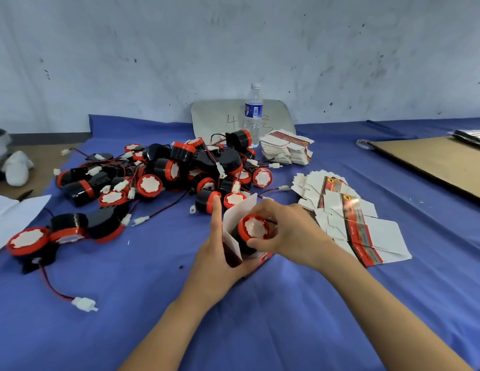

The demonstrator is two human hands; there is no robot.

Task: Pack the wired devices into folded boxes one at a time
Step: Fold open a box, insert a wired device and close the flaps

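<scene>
Nearest you, the blue cloth (260,325) lies bare across the bottom of the frame, so I'd say that is your best room for setting down a finished pack. One loose white connector (83,303) trails at lower left.

At centre, your left hand (217,253) cups the folded box (235,218), index finger straight up its side. Your right hand (284,234) grips the red-capped device (253,228), which is partly down inside the open top. The flaps are not yet closed.

No closed box shows anywhere, so the job looks early. A few devices (67,228) lie at left and a fan of flat box blanks (348,215) just right of your hands.

Beyond them, the big pile of devices (180,167) has its wires tangled. Farther still are a stack of blanks (287,149) and a water bottle (252,113). A cardboard sheet (434,162) narrows the upper right.
</scene>
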